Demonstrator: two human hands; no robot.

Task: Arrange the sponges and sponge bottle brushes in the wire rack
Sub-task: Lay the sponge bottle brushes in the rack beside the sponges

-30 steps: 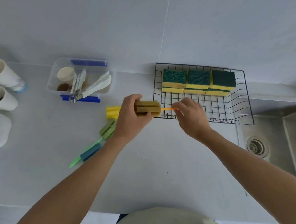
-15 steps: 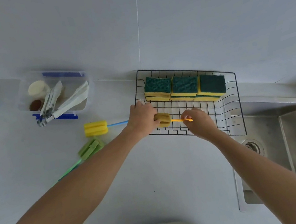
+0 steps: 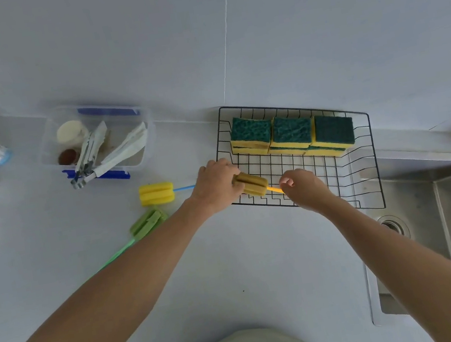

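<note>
Head view: sponges [image 3: 291, 135] already sit in our wire rack [image 3: 371, 201] — both hands hold the tan brush [image 3: 251, 184] over it — two brushes wait on the tabletop [image 3: 234, 273].

No legible text anywhere.

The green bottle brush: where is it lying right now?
In the head view the green brush lies on the counter left of the wire rack, just below the yellow brush, its handle running under the left forearm.
</note>
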